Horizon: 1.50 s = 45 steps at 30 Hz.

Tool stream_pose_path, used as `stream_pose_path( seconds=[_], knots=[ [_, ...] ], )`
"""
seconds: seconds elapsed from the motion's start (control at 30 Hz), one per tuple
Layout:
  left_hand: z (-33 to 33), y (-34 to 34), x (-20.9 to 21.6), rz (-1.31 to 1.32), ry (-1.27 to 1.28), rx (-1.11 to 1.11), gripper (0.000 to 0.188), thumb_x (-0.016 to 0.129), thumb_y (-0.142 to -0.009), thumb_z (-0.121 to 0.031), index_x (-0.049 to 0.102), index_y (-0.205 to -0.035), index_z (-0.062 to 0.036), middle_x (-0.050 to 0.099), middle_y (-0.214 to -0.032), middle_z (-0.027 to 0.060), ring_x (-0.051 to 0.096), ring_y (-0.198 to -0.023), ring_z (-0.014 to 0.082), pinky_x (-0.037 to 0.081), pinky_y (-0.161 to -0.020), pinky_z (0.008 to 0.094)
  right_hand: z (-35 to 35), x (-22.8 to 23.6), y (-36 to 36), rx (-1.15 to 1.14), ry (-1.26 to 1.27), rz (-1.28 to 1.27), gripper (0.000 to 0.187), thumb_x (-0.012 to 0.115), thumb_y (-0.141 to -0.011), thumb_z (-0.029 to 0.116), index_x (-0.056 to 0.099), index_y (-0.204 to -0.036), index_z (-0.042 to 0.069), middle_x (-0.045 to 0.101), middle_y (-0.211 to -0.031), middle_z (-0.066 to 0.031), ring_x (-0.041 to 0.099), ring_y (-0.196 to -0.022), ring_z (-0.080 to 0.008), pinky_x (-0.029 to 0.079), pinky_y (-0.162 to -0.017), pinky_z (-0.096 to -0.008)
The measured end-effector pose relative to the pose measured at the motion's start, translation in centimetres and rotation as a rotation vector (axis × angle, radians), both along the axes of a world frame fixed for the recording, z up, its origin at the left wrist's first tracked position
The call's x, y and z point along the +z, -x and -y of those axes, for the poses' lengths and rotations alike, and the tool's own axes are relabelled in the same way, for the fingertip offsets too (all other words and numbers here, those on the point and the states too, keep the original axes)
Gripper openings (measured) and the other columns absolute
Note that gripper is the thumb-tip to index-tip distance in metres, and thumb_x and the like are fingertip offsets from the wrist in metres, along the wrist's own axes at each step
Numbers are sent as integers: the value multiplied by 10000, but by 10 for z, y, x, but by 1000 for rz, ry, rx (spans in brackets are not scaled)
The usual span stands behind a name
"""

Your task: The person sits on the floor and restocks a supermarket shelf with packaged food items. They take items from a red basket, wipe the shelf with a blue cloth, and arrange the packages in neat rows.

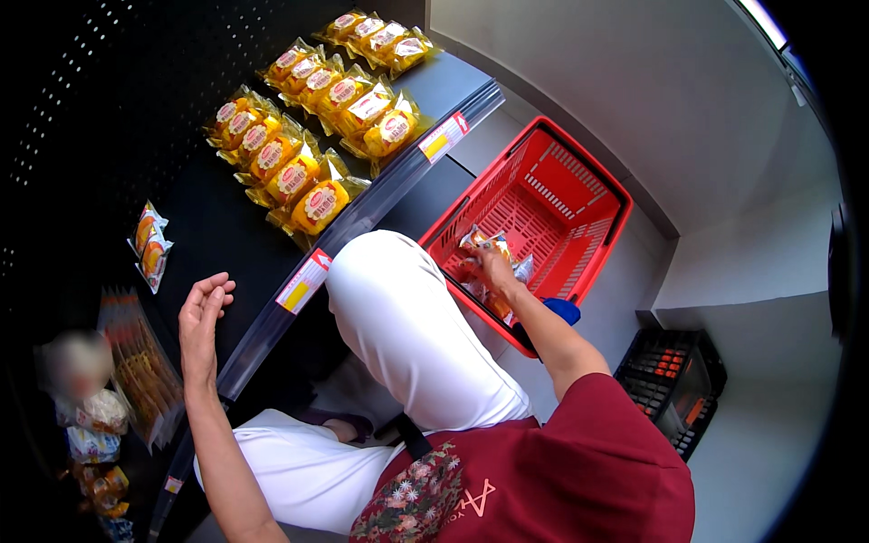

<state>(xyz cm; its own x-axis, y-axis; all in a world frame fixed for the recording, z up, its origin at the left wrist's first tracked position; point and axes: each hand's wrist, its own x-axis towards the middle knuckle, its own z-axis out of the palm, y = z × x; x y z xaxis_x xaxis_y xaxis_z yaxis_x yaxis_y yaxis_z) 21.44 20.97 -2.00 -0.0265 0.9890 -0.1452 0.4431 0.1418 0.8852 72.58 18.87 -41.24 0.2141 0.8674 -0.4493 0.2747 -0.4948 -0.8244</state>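
My right hand [494,271] reaches down into a red plastic shopping basket [599,172] on the floor. Its fingers are bent round a small packaged bread [489,241] in orange and white wrapping; the fingertips are partly hidden. More small packs lie beneath that hand at the basket's near end. Over the dark shelf [213,262], my left hand [205,312] hovers with loosely curved fingers apart and nothing in them. Two similar small wrapped breads [151,246] stand on the shelf just beyond it.
Rows of yellow wrapped cakes [319,204] fill the shelf's right part, behind a clear front rail [362,217] with price tags. Flat snack packs [145,371] stand at the left. My white-trousered knee [389,299] lies between shelf and basket. A black crate [665,385] sits by the wall.
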Motion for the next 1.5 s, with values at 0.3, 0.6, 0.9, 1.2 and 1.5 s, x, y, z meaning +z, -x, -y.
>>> stream_pose_path(
  seconds=[0.3, 0.6, 0.9, 1.2, 1.5],
  knots=[
    [8, 0, 4, 30, 5, 32, 307, 585, -1029, -251, 665, -1237, -40, 709, -1112, 58, 600, -957, 73, 437, -851, 221, 25, 112, -35, -290, -83, -499, 303, 608, -894, -13, 620, -1196, -28, 659, -1134, -140, 685, -997, -263, 646, -819, -413],
    [8, 11, -6, 92, -42, 22, 299, 603, -1022, -230, 665, -1235, -30, 715, -1097, 62, 631, -967, 82, 475, -861, 222, 47, 281, -6, -402, -327, -853, 469, 674, -885, 105, 539, -1325, 17, 611, -1288, -122, 599, -1221, -244, 591, -962, -422],
    [27, -10, 14, 295, -337, 38, 268, 606, -1032, -251, 660, -1204, -53, 739, -1039, 76, 691, -839, 98, 526, -724, 231, 0, 437, 118, 149, -465, -847, 487, 620, -931, 190, 504, -1352, -26, 656, -1222, -184, 701, -1053, -276, 630, -824, -407],
    [44, 7, 3, 427, -468, 258, 386, 597, -1042, -282, 523, -1327, -33, 714, -1068, 87, 698, -924, 132, 536, -710, 241, -55, 442, 314, 569, -268, -837, 329, 593, -975, 118, 557, -1260, -44, 639, -1183, -139, 653, -1085, -220, 622, -875, -402],
    [26, 44, -22, 345, -384, 629, 319, 557, -1045, -188, 484, -1303, -15, 710, -999, 105, 702, -665, 134, 482, -503, 224, -112, 384, 404, 748, -347, -422, 282, 670, -994, 215, 626, -1174, 3, 707, -966, -46, 687, -881, -107, 579, -671, -268]
  ],
)
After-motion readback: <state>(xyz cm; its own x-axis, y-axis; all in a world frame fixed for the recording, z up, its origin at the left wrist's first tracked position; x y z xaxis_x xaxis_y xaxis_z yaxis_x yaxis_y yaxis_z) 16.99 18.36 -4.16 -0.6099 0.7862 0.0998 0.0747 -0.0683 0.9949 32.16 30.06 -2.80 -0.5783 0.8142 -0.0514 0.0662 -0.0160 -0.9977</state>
